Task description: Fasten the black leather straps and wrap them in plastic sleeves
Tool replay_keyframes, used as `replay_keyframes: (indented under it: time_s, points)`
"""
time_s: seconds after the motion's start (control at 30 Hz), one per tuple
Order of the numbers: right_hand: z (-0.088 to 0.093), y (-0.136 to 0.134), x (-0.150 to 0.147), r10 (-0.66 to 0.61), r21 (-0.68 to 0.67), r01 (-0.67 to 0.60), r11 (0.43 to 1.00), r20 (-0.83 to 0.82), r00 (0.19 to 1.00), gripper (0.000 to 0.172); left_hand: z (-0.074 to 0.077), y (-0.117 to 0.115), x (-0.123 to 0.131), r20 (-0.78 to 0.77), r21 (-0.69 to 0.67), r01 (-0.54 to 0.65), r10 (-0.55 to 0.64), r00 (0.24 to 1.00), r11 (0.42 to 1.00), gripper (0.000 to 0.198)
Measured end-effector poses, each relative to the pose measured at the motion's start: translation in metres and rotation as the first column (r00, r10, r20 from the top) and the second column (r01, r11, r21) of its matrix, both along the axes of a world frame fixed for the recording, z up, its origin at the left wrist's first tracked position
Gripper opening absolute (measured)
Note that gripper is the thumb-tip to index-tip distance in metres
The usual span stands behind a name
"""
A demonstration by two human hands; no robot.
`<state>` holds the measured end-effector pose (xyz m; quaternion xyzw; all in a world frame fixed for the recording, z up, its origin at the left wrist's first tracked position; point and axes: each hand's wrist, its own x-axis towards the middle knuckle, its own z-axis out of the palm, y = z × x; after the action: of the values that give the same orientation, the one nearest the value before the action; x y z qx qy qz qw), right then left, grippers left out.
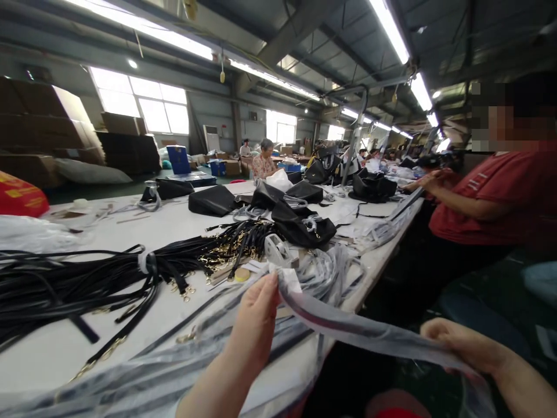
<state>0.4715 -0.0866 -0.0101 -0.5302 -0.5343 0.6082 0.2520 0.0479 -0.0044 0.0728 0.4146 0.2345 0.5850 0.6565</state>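
A long, clear plastic sleeve [369,332] with a dark strap showing inside stretches between my two hands. My left hand [259,310] pinches its end over the table, thumb and fingers together. Lower and to the right, beyond the table edge, my right hand [465,345] is closed around the sleeve further along; its fingers are partly hidden. The rest of the sleeve droops below that hand. Beneath my left arm lie several plastic-wrapped straps [161,368]. Just past my left fingertips is a white tape roll [277,251], near a yellow round disc [242,274].
A bundle of black straps with gold clasps [165,261] spreads across the white table [169,226]. Black bags [300,223] stand behind it. A co-worker in a red shirt [487,197] is at the right edge. Red packaging [21,194] lies at far left.
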Motion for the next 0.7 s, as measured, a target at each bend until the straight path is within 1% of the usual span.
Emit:
replay_keyframes:
  time_s: [0.03,0.07,0.1,0.13,0.2,0.23,0.3,0.33,0.37,0.4,0.43,0.47,0.5,0.53,0.6,0.63,0.67,0.7]
  points:
    - [0.010,0.004,-0.010,-0.073,0.091,0.073,0.993,0.000,0.997,0.057,-0.006,-0.004,0.007,-0.092,0.043,0.011,-0.007,0.996,0.999,0.036]
    - [0.018,0.009,-0.027,-0.120,0.178,0.123,0.976,-0.031,0.992,0.058,-0.014,-0.008,0.015,-0.195,0.094,0.020,-0.001,0.981,0.995,0.040]
    - [0.024,0.013,-0.050,-0.082,0.236,0.094,0.967,-0.060,0.995,0.058,-0.024,-0.012,0.025,-0.297,0.146,0.032,0.013,0.955,0.989,0.043]
    - [0.027,0.017,-0.077,-0.013,0.257,0.041,0.965,-0.108,0.994,0.059,-0.034,-0.016,0.035,-0.389,0.200,0.058,0.025,0.921,0.978,0.046]
    - [0.028,0.022,-0.134,0.078,0.272,-0.009,0.962,-0.247,0.966,0.062,-0.054,-0.024,0.054,-0.531,0.266,0.175,-0.007,0.847,0.948,0.046]
    - [0.026,0.023,-0.159,0.029,0.264,0.058,0.963,-0.314,0.949,0.061,-0.064,-0.028,0.061,-0.586,0.277,0.254,-0.046,0.809,0.927,0.044]
    - [0.023,0.024,-0.195,-0.141,0.181,0.220,0.959,-0.368,0.919,0.053,-0.080,-0.035,0.071,-0.679,0.275,0.411,-0.127,0.723,0.869,0.037]
    - [0.021,0.024,-0.204,-0.220,0.152,0.295,0.943,-0.380,0.899,0.051,-0.086,-0.038,0.073,-0.725,0.266,0.477,-0.152,0.672,0.838,0.033]
    - [0.019,0.023,-0.207,-0.281,0.128,0.351,0.928,-0.379,0.882,0.049,-0.092,-0.039,0.073,-0.770,0.244,0.526,-0.167,0.616,0.815,0.029]
    - [0.017,0.022,-0.205,-0.315,0.120,0.383,0.916,-0.373,0.872,0.048,-0.096,-0.038,0.073,-0.805,0.206,0.560,-0.187,0.564,0.802,0.026]
    - [0.015,0.019,-0.198,-0.320,0.122,0.385,0.915,-0.363,0.875,0.047,-0.100,-0.034,0.071,-0.817,0.143,0.571,-0.229,0.529,0.809,0.023]
    - [0.012,0.016,-0.188,-0.299,0.128,0.361,0.924,-0.350,0.888,0.048,-0.105,-0.029,0.069,-0.808,0.058,0.557,-0.289,0.514,0.829,0.024]
    - [0.010,0.012,-0.177,-0.257,0.138,0.316,0.939,-0.331,0.908,0.049,-0.109,-0.021,0.068,-0.759,-0.044,0.529,-0.373,0.534,0.848,0.027]
    - [0.007,0.008,-0.165,-0.204,0.149,0.259,0.954,-0.309,0.929,0.051,-0.114,-0.011,0.066,-0.661,-0.170,0.500,-0.475,0.581,0.849,0.031]
    - [0.003,0.001,-0.146,-0.105,0.161,0.151,0.975,-0.265,0.959,0.052,-0.125,0.010,0.063,-0.522,-0.299,0.523,-0.595,0.611,0.799,0.050]
    - [0.001,-0.003,-0.139,-0.065,0.158,0.104,0.982,-0.235,0.970,0.051,-0.129,0.021,0.060,-0.413,-0.360,0.582,-0.683,0.602,0.730,0.058]
    - [0.000,-0.005,-0.134,-0.026,0.149,0.056,0.987,-0.200,0.979,0.051,-0.132,0.030,0.058,-0.201,-0.406,0.686,-0.791,0.577,0.604,0.064]
    - [-0.002,-0.007,-0.130,0.016,0.129,0.005,0.992,-0.162,0.987,0.051,-0.135,0.038,0.054,-0.019,-0.390,0.761,-0.831,0.556,0.518,0.068]
